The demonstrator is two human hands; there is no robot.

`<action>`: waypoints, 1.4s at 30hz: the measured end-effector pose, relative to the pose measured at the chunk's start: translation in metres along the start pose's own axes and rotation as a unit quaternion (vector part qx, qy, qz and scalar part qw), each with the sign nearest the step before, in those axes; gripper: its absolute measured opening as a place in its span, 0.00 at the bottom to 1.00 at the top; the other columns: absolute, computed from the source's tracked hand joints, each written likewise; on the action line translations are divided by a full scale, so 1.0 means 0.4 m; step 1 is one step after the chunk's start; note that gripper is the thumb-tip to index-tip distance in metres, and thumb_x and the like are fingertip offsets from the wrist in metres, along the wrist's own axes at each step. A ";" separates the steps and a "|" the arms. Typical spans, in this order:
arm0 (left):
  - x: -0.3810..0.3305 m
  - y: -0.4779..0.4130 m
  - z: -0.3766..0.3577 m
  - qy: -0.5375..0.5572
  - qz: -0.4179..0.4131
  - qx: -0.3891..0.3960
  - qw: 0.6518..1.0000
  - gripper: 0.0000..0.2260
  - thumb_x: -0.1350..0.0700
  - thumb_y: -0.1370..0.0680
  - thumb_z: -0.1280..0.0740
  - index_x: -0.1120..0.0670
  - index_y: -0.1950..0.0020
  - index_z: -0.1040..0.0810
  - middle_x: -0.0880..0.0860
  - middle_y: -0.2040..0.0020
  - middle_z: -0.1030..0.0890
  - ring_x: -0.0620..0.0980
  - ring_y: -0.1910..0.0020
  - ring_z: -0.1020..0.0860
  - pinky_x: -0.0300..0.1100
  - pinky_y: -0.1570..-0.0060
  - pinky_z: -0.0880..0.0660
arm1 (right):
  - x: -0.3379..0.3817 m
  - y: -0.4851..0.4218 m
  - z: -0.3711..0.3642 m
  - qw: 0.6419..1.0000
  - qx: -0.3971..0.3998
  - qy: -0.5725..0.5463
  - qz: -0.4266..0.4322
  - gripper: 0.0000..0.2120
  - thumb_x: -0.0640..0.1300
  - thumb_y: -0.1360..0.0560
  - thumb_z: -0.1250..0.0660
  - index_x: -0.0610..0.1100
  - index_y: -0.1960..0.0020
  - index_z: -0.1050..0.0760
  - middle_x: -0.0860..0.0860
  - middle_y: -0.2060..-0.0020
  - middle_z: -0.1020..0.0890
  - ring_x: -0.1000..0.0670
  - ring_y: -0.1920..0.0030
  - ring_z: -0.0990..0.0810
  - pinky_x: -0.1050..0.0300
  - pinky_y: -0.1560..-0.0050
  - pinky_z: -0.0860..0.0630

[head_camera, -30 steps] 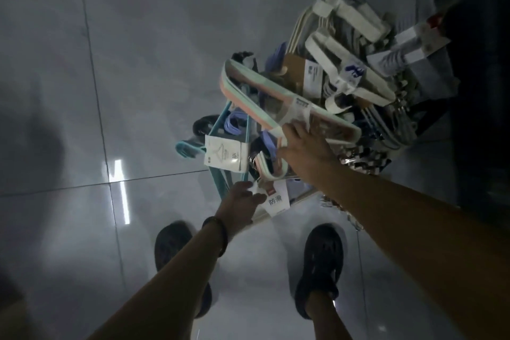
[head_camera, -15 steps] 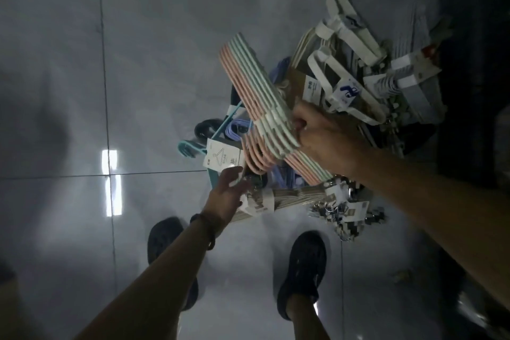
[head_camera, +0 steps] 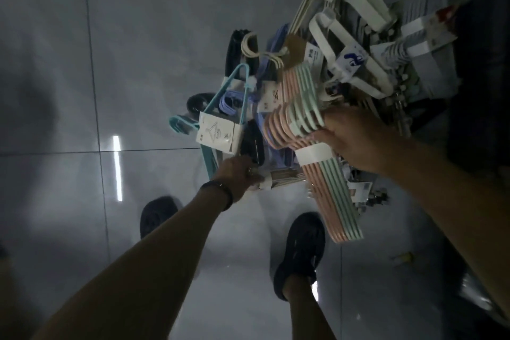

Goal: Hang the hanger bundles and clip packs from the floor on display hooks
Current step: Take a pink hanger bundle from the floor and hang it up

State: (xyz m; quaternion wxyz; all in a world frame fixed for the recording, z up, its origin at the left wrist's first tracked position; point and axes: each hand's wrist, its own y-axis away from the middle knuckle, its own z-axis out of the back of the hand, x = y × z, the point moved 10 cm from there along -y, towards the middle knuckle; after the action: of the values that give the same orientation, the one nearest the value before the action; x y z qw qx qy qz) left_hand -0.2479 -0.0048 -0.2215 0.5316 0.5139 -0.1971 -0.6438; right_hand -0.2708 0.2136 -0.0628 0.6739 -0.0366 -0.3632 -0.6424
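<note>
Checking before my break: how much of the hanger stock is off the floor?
Nothing shows as hung; no hooks in view. The right hand holds the pink-and-green hanger bundle, and the left hand grips a banded pack. The floor pile remains.

There is only one view, from the camera on my head. It looks steeply down, almost straight to the glossy grey tiled floor [head_camera: 138, 63], so my two forearms enter from the bottom edge and my dark shoes [head_camera: 299, 251] stand low in the picture. The lens is wide, and the tile joints bend a little near the edges. My left hand [head_camera: 237, 174] and right hand [head_camera: 356, 141] are near the camera, around the middle. The heap of plastic hanger bundles [head_camera: 345, 63] fills the upper right part, further from the lens. The light is dim.
</note>
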 end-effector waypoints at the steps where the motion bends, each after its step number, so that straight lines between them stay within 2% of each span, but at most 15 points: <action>1: -0.009 0.024 0.015 -0.013 -0.021 -0.003 1.000 0.13 0.49 0.22 0.25 0.54 0.42 0.19 0.52 0.46 0.18 0.54 0.47 0.19 0.46 0.48 0.20 | -0.009 0.026 0.005 1.000 0.002 -0.017 -0.008 0.15 0.50 0.16 0.39 0.39 0.45 0.21 0.45 0.52 0.17 0.44 0.52 0.17 0.41 0.51 0.20; 4: -0.006 0.103 0.118 -0.019 -0.030 -0.042 0.998 0.10 0.45 0.23 0.24 0.47 0.55 0.22 0.44 0.59 0.22 0.47 0.58 0.22 0.35 0.61 0.27 | -0.010 0.096 0.049 0.998 -0.010 -0.056 -0.027 0.15 0.48 0.16 0.39 0.39 0.44 0.19 0.45 0.51 0.15 0.46 0.50 0.16 0.44 0.49 0.20; 7: -0.051 0.184 0.256 -0.008 -0.068 -0.095 0.993 0.19 0.38 0.28 0.22 0.49 0.64 0.25 0.46 0.65 0.21 0.53 0.64 0.22 0.46 0.67 0.26 | 0.000 0.147 0.093 0.999 -0.002 -0.035 -0.039 0.16 0.50 0.16 0.39 0.39 0.44 0.19 0.46 0.49 0.16 0.48 0.48 0.17 0.45 0.46 0.21; 10: -0.181 0.262 0.334 0.026 -0.121 -0.086 0.989 0.16 0.39 0.28 0.21 0.48 0.61 0.22 0.48 0.63 0.18 0.53 0.63 0.19 0.56 0.64 0.20 | -0.008 0.178 0.148 0.997 -0.007 -0.029 -0.068 0.17 0.52 0.18 0.40 0.40 0.48 0.20 0.47 0.54 0.17 0.49 0.53 0.18 0.46 0.51 0.22; 13: -0.354 0.331 0.373 -0.041 -0.209 -0.083 0.974 0.12 0.37 0.27 0.24 0.40 0.60 0.24 0.44 0.59 0.17 0.45 0.59 0.19 0.48 0.61 0.19 | -0.016 0.213 0.214 0.993 -0.036 -0.046 -0.106 0.21 0.55 0.18 0.42 0.38 0.50 0.21 0.46 0.56 0.17 0.49 0.56 0.19 0.47 0.54 0.23; 17: -0.509 0.370 0.376 -0.142 -0.349 -0.051 0.925 0.16 0.36 0.21 0.32 0.49 0.51 0.18 0.47 0.49 0.15 0.46 0.54 0.17 0.47 0.56 0.20 | -0.053 0.262 0.264 0.984 -0.061 -0.079 -0.145 0.17 0.51 0.17 0.38 0.38 0.41 0.21 0.45 0.48 0.16 0.49 0.50 0.18 0.45 0.47 0.21; 21: -0.534 0.319 0.337 -0.296 -0.428 -0.039 0.853 0.07 0.50 0.22 0.29 0.50 0.47 0.18 0.50 0.44 0.17 0.50 0.44 0.20 0.48 0.44 0.19 | -0.070 0.288 0.286 0.982 -0.077 -0.082 -0.152 0.13 0.45 0.18 0.33 0.41 0.37 0.20 0.55 0.44 0.19 0.59 0.46 0.22 0.70 0.45 0.29; 23: -0.474 0.217 0.338 -0.401 -0.392 -0.064 0.825 0.15 0.54 0.24 0.28 0.50 0.38 0.19 0.51 0.37 0.17 0.55 0.39 0.20 0.53 0.44 0.18 | -0.074 0.284 0.275 0.983 -0.068 -0.076 -0.151 0.12 0.44 0.18 0.32 0.40 0.36 0.20 0.56 0.43 0.19 0.61 0.45 0.23 0.73 0.44 0.32; 28: -0.265 -0.062 0.316 -0.586 -0.158 -0.055 0.793 0.23 0.56 0.25 0.29 0.52 0.29 0.23 0.52 0.28 0.23 0.59 0.33 0.23 0.54 0.42 0.21 | -0.105 0.247 0.199 0.984 -0.027 -0.039 -0.171 0.16 0.54 0.17 0.39 0.43 0.42 0.21 0.47 0.49 0.16 0.48 0.50 0.17 0.53 0.47 0.22; 30: -0.198 -0.125 0.299 -0.542 -0.078 -0.016 0.836 0.24 0.53 0.25 0.29 0.50 0.29 0.24 0.52 0.30 0.21 0.60 0.31 0.23 0.57 0.35 0.24 | -0.099 0.219 0.161 0.988 -0.011 -0.021 -0.155 0.22 0.60 0.18 0.45 0.44 0.41 0.22 0.47 0.47 0.16 0.48 0.48 0.17 0.45 0.46 0.20; 33: -0.166 -0.122 0.277 -0.425 -0.052 -0.030 0.903 0.25 0.47 0.24 0.30 0.50 0.27 0.26 0.52 0.29 0.23 0.60 0.29 0.26 0.58 0.31 0.26 | -0.070 0.168 0.124 0.991 -0.009 -0.012 -0.133 0.23 0.60 0.18 0.45 0.44 0.39 0.22 0.47 0.45 0.16 0.47 0.45 0.17 0.48 0.44 0.21; 36: -0.201 -0.004 0.260 -0.189 -0.087 -0.113 0.972 0.20 0.51 0.21 0.30 0.50 0.28 0.24 0.53 0.28 0.24 0.57 0.28 0.28 0.50 0.31 0.29 | -0.024 0.129 0.108 0.991 0.001 -0.003 -0.134 0.16 0.55 0.18 0.40 0.43 0.48 0.23 0.48 0.55 0.18 0.45 0.54 0.18 0.44 0.51 0.21; 38: -0.210 0.098 0.224 0.036 -0.073 -0.077 0.994 0.20 0.52 0.23 0.28 0.50 0.31 0.23 0.53 0.32 0.21 0.55 0.33 0.23 0.46 0.39 0.25 | 0.021 0.101 0.122 0.992 -0.006 0.004 -0.126 0.09 0.48 0.17 0.35 0.46 0.54 0.28 0.53 0.62 0.24 0.46 0.59 0.20 0.46 0.57 0.22; 40: -0.231 0.191 0.144 0.335 -0.029 0.060 0.940 0.26 0.52 0.25 0.26 0.45 0.28 0.26 0.50 0.30 0.22 0.53 0.33 0.22 0.47 0.40 0.22 | 0.077 0.067 0.134 0.994 0.010 0.029 -0.106 0.08 0.46 0.17 0.33 0.48 0.54 0.29 0.55 0.62 0.26 0.49 0.58 0.21 0.51 0.57 0.25; 42: -0.270 0.258 0.085 0.492 -0.015 0.137 0.860 0.33 0.58 0.28 0.25 0.39 0.27 0.31 0.47 0.28 0.24 0.52 0.30 0.23 0.51 0.38 0.19 | 0.141 0.033 0.143 0.993 0.034 0.076 -0.079 0.02 0.43 0.18 0.31 0.46 0.47 0.24 0.52 0.56 0.19 0.49 0.55 0.19 0.53 0.55 0.24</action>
State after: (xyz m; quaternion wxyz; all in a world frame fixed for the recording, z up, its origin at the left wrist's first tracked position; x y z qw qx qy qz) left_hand -0.2377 0.0442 -0.0767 0.4736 0.8343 0.0115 -0.2820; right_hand -0.2892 0.1982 0.0148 0.6473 0.0641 -0.3340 -0.6822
